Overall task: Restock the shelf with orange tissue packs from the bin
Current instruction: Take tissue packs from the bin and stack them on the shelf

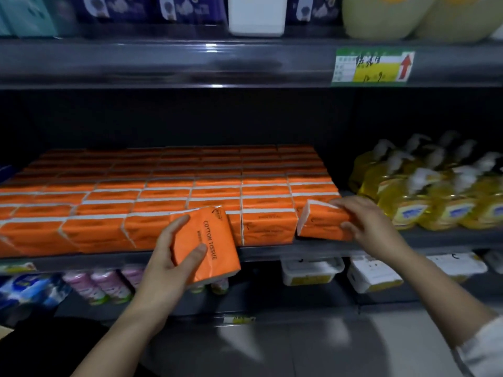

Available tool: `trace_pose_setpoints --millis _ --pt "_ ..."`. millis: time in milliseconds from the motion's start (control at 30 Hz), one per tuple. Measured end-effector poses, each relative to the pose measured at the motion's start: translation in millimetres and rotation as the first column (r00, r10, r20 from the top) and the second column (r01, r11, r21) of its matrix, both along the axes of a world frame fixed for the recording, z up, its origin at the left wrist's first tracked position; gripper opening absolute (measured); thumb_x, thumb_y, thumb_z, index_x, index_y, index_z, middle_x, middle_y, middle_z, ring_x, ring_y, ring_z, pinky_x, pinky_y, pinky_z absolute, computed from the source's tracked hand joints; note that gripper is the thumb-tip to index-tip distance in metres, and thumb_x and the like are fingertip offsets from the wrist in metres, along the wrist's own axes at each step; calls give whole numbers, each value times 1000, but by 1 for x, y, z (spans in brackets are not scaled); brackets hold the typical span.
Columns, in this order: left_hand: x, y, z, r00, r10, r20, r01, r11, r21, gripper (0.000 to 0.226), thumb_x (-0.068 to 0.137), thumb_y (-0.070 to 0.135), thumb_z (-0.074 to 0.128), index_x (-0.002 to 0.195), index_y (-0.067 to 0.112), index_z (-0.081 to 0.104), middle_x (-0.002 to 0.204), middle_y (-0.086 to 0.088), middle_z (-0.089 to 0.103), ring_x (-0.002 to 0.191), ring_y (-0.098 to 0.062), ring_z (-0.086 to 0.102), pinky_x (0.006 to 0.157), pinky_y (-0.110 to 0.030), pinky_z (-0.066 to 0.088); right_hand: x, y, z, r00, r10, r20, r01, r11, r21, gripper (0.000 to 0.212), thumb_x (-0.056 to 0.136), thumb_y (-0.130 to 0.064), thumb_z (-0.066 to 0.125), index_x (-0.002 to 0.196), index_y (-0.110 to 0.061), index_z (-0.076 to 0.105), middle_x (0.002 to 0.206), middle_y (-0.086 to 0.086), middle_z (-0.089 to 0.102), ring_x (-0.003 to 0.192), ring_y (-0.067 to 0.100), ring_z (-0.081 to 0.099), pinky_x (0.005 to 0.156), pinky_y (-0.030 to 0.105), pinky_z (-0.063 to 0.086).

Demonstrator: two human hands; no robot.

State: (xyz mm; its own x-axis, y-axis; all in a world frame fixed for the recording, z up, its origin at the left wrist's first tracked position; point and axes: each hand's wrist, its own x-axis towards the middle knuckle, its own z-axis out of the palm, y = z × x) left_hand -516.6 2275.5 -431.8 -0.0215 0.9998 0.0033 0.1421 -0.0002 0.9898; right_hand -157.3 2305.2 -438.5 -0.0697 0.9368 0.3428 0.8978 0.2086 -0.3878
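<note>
At the near right end of the middle shelf [272,251], a person is filling the last gap in the front row of orange tissue packs [168,198]. To do this step well, I judge the pack should be slid straight back until its front face lines up with its neighbours. It should stay level so it does not ride up on the pack to its left, and it should not nudge the yellow dish soap bottles [424,202] standing just to the right.

The right hand [364,221] grips one orange pack [321,221] by its right end. Its fingers are curled over the top and its thumb presses the front face. This pack sits at the shelf's near edge, angled a little, its white left end beside the row.

The left hand [168,257] is clamped on a second orange pack [209,240], printed COTTON TISSUE. The hand holds it tilted in front of the shelf rim, nearer than the stocked row, with fingers and thumb wrapped round its left side. The bin is out of view.
</note>
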Motion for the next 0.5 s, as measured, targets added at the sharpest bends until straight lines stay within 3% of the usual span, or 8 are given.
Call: trace_pose_setpoints --millis 167,300,500 --pt "3 7 -3 1000 -14 13 14 1000 -9 51 83 17 66 115 52 47 113 14 57 100 -4 58 83 -26 46 -7 24 -15 994 33 100 -45 992 121 55 67 11 71 116 -13 64 108 9 63 97 34 55 85 41 46" --pt "5 10 -6 999 -23 29 24 1000 -5 51 84 14 65 117 48 47 114 15 56 99 -1 57 76 -18 45 -6 25 -29 992 -18 122 -8 977 212 54 67 9 72 116 -13 64 104 10 60 95 26 49 79 43 48" --pt "7 10 -10 999 -45 24 45 999 -4 50 83 17 65 115 50 47 117 15 54 104 -4 55 85 -27 45 -9 24 -45 984 -54 172 16 977 214 55 67 11 70 117 -13 64 104 17 57 91 36 54 73 47 49"
